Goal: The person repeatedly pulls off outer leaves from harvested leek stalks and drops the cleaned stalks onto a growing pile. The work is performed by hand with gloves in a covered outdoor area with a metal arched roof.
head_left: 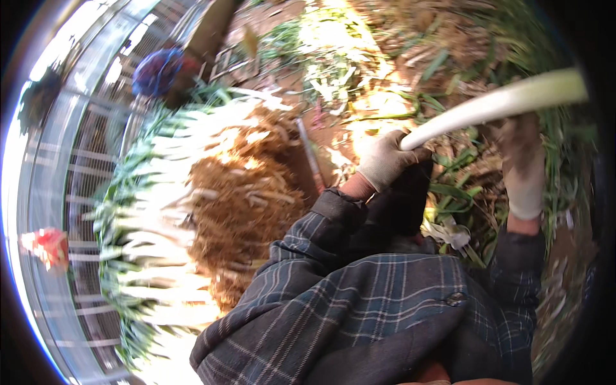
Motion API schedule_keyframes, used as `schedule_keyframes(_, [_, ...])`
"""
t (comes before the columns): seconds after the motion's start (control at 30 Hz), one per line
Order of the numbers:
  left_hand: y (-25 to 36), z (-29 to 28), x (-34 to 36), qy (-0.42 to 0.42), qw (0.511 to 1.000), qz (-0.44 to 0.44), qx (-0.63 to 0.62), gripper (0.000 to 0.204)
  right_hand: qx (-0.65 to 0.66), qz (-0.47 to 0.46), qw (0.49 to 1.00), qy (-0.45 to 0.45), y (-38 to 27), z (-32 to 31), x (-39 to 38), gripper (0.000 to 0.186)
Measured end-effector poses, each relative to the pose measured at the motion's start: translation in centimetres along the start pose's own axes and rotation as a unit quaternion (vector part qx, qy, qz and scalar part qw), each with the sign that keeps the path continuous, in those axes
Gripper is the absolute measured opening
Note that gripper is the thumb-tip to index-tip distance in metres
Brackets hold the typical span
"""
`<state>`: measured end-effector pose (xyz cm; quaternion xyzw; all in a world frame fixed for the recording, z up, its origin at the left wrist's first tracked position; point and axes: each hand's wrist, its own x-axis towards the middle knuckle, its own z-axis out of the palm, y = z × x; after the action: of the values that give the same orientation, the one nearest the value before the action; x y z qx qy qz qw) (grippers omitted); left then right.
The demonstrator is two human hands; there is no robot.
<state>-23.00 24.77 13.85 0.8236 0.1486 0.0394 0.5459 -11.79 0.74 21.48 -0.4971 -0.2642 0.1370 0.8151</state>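
My left hand [388, 159], in a pale work glove, is closed round the lower end of a thick white green onion stalk [487, 115]. The stalk rises in an arc to the right, and its far end turns pale green at the edge of the view. My right hand [525, 167], gloved and dirt-stained, is just below the stalk's right part. Motion smears its fingers, so whether they touch the stalk is unclear. To my left lies a large heap of green onions [157, 240], its brown roots [240, 212] toward me and its green leaves pointing away.
Stripped green leaves [455, 186] and dry husks litter the ground before me and to the right. A thin rod [310, 154] lies beside the heap. A blue-wrapped bundle [157, 72] rests near a wooden post [215, 29]. Clear sheeting [48, 167] walls the left side.
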Motion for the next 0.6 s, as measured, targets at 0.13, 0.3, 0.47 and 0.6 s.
schedule_keyframes(0.13, [-3.9,-10.2,-2.3,0.228,0.94,-0.015,-0.253,0.029,-0.354,-0.065,0.895,-0.262,1.6,4.8,0.8,0.04])
schedule_keyframes(0.3, [-7.7,-28.1,-8.2,0.523,0.78,0.101,-0.328,0.027,-0.226,0.13,0.961,-0.098,6.7,-3.1,0.1,0.038])
schedule_keyframes(0.47, [-14.9,-35.8,-9.9,0.642,0.637,-0.083,-0.419,0.036,-0.179,0.267,0.947,0.027,12.0,-13.7,-5.2,0.032])
schedule_keyframes(0.6, [-20.8,-29.3,-3.3,0.566,0.632,-0.182,-0.497,0.021,0.004,0.366,0.93,0.041,16.8,-22.1,-8.1,0.033])
